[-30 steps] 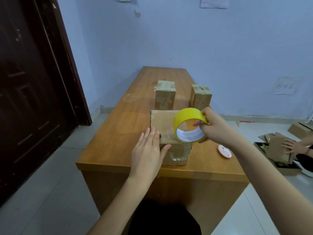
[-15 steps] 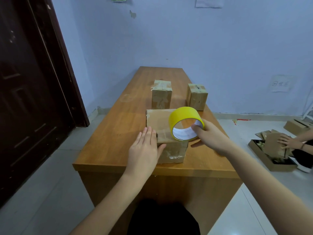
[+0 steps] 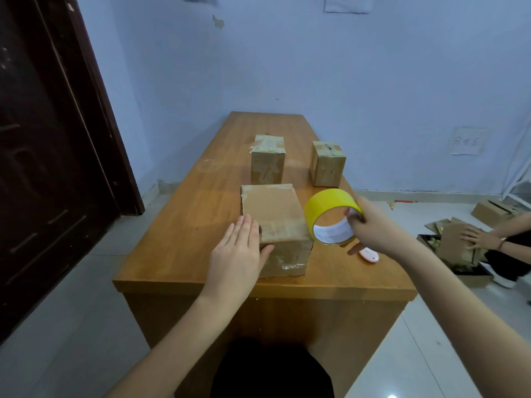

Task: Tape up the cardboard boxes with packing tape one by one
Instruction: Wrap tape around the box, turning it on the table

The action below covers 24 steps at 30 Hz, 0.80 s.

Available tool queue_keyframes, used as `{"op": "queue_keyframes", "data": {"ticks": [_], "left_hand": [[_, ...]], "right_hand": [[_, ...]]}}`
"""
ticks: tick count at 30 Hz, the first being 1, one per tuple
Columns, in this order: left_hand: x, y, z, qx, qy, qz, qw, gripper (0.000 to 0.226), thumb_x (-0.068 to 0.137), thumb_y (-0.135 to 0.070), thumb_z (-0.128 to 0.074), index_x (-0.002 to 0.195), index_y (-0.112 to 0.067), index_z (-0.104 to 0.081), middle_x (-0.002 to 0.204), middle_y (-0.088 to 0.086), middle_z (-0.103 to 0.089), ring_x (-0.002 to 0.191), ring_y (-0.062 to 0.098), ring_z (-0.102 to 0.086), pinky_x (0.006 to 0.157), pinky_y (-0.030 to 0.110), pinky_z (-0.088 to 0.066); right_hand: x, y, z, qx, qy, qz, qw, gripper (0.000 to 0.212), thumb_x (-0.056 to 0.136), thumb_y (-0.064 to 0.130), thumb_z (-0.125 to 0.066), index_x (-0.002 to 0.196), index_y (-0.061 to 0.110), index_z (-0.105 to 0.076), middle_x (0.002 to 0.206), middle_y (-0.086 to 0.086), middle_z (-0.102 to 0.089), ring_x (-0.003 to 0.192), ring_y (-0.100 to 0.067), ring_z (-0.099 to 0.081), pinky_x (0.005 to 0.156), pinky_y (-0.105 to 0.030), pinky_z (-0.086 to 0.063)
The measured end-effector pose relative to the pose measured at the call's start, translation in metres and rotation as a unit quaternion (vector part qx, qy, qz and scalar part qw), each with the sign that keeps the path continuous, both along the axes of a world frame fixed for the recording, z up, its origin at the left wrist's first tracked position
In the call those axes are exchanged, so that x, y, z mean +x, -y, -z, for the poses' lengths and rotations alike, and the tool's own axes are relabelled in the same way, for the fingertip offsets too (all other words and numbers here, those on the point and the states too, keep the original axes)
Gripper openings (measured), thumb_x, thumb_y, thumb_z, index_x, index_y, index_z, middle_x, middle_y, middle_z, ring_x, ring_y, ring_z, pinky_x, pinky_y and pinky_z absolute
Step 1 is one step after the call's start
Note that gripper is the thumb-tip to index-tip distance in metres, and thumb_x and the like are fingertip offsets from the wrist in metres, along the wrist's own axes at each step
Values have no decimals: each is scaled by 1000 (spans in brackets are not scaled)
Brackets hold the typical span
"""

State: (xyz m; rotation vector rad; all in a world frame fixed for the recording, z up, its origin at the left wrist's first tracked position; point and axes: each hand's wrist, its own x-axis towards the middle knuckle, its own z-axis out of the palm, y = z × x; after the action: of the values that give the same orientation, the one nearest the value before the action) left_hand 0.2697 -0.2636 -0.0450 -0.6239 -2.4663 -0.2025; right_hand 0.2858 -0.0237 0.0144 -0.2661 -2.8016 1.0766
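Head view looks down on the near box [image 3: 274,225], a flat-topped cardboard box lying close to the front edge of the desk [image 3: 178,242]. The left hand [image 3: 240,255] rests against its left near corner, fingers straight and together, thumb pressing the front face — steadying, not gripping. Just beside the box's right side, the right hand [image 3: 370,229] holds the yellow tape roll [image 3: 330,215] up off the desk, fingers curled through the core and over the rim. I cannot make out a loose tape end.

Judging by this, the step in hand is getting tape started on this box. The next move calls for finding the free end, sticking it to one face, and pulling the roll across the top seam while the left hand keeps the box from sliding.

Farther back stand two smaller boxes [image 3: 268,159], which appear already taped. A small pink object [image 3: 369,255] lies just under the right hand. On the floor at right, another person's hand [image 3: 475,238] presses on cardboard.

Against a second ago, the roll has moved from over the box top to its right side — and the left hand has slid off the top toward the corner.
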Motion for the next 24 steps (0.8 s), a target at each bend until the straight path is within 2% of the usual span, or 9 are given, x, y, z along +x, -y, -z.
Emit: {"op": "queue_keyframes", "data": {"ticks": [3,6,7,9,11,15,17,19,24], "left_hand": [[1,1,-1,-1,4,4,1000,50,80,-32,-70,112,6,-64,115,22,-63,107,31,-63,88,44,-52],[0,2,-1,4,1,8,1000,50,83,-33,-67,116,4,-62,120,21,-61,112,30,-60,93,44,-49],[0,1,-2,3,7,7,1000,51,87,-35,-62,120,3,-60,125,20,-58,118,30,-56,99,42,-44],[-1,-2,-5,-4,8,-3,1000,56,94,-43,-47,133,-2,-48,140,16,-45,134,27,-38,111,35,-22],[-2,-5,-8,-3,-6,-11,1000,64,95,-48,-41,140,-4,-37,150,16,-30,141,26,-25,113,32,-10],[4,-23,-7,-36,-28,32,998,70,84,-40,-63,136,3,-42,139,19,-45,131,28,-43,109,40,-33],[4,-29,-3,-41,-27,44,998,65,83,-39,-66,131,3,-50,133,17,-53,125,27,-49,105,40,-40],[2,-32,-1,-33,-28,42,998,58,79,-36,-71,123,1,-59,124,17,-60,118,27,-56,98,39,-47],[-3,-32,7,-3,-60,49,997,49,78,-30,-74,118,-4,-65,120,16,-63,112,28,-60,94,39,-48]], "right_hand": [[-1,0,-2,-4,14,-3,1000,21,101,11,-31,115,1,-43,101,-22,-50,67,-30,-68,51,-42,-58],[-2,-1,-4,29,28,0,999,19,101,11,-31,114,2,-41,94,-20,-51,67,-31,-68,49,-38,-58],[-2,-1,-5,39,32,-1,999,19,101,11,-31,114,1,-40,93,-19,-52,64,-30,-68,47,-35,-57],[-3,-3,-9,57,40,-7,998,17,101,13,-31,111,0,-39,93,-19,-54,57,-24,-67,42,-29,-52],[-3,-3,-12,73,48,-12,996,16,102,13,-31,108,0,-38,92,-18,-54,52,-18,-64,38,-22,-46],[-4,-1,-15,93,48,-27,994,8,101,11,-32,99,4,-36,86,-16,-53,54,-19,-65,40,-25,-49],[-5,1,-16,95,54,-33,993,7,101,11,-32,99,5,-35,86,-17,-52,62,-25,-68,45,-32,-54],[-6,0,-17,92,66,-38,993,7,101,11,-31,101,5,-35,88,-17,-54,63,-24,-69,46,-31,-55],[-9,-7,-19,64,87,-60,992,14,102,14,-30,110,4,-35,95,-18,-51,63,-19,-69,48,-31,-57]]}}
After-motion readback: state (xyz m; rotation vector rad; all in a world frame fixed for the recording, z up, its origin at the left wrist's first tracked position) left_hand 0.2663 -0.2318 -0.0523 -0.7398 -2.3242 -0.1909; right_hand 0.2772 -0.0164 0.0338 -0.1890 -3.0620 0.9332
